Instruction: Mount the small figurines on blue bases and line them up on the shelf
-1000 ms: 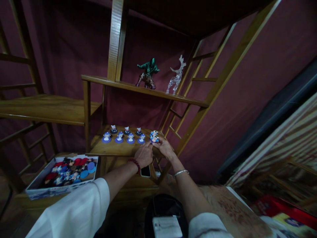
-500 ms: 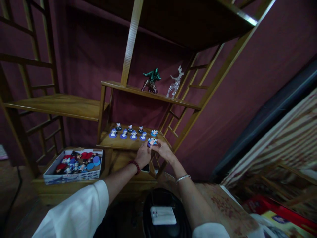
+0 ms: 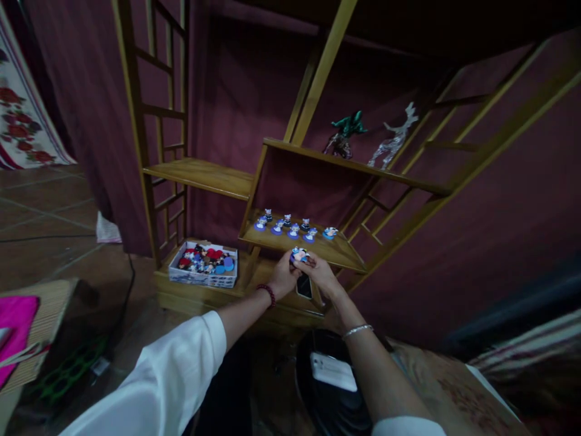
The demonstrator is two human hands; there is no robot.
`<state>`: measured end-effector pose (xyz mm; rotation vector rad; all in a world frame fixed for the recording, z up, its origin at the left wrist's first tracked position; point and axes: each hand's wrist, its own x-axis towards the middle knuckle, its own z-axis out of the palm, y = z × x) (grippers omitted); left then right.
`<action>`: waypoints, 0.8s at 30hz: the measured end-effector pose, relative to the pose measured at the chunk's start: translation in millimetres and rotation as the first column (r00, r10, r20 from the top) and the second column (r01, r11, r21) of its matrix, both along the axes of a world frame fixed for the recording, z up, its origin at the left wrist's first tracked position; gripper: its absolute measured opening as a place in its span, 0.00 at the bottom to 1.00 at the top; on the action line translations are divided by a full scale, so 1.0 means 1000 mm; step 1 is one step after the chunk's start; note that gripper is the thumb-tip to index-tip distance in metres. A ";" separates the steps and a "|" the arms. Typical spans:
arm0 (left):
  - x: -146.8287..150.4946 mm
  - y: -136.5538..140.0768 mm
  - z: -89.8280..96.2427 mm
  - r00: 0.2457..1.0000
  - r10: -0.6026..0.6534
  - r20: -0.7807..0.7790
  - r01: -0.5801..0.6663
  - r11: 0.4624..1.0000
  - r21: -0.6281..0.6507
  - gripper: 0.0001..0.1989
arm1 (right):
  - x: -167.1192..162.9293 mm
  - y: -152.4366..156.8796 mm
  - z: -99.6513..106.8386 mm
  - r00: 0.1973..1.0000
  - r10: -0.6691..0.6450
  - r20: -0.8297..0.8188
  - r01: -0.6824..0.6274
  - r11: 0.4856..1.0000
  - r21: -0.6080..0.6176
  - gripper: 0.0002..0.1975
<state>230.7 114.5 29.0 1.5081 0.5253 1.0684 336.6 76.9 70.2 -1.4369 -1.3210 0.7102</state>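
Observation:
Between both my hands is a small figurine [image 3: 298, 255] in blue, white and black, held just in front of a low wooden shelf [image 3: 318, 247]. My left hand [image 3: 283, 276] grips it from the left, with a dark red bead bracelet on the wrist. Fingers of my right hand [image 3: 323, 274] close on it from the right; a silver bangle circles that wrist. On the shelf stand several purple-based figurines [image 3: 293, 231] in a front row, with black-based figurines [image 3: 287, 220] behind them. A blue-based figurine [image 3: 330, 232] stands at the row's right end.
A cardboard box [image 3: 202, 279] of jumbled figurines sits at lower left. Higher up are a green figure [image 3: 347, 133] and a clear deer statue [image 3: 393, 140]. A dark phone [image 3: 304, 286] lies below my hands; a white object [image 3: 333, 371] rests on a black seat [image 3: 313, 406].
My view has swung left, so the shelving appears farther right and more floor shows at the left. The figurine stays in both hands, now lower and a little clear of the shelf's figurines.

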 end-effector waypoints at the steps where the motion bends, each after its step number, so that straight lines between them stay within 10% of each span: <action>1: -0.007 0.003 -0.002 0.998 0.046 -0.032 -0.045 0.998 0.031 0.25 | -0.007 0.003 -0.002 0.999 0.005 0.042 -0.005 1.000 -0.003 0.14; 10: -0.072 0.026 -0.023 0.928 0.293 -0.228 -0.252 0.948 0.192 0.20 | -0.058 0.040 -0.035 0.947 0.008 0.320 -0.006 1.000 -0.006 0.12; 24: -0.149 0.065 -0.067 0.866 0.290 -0.408 -0.273 0.957 0.100 0.17 | -0.146 0.083 -0.087 0.876 -0.019 0.481 0.085 0.990 -0.115 0.08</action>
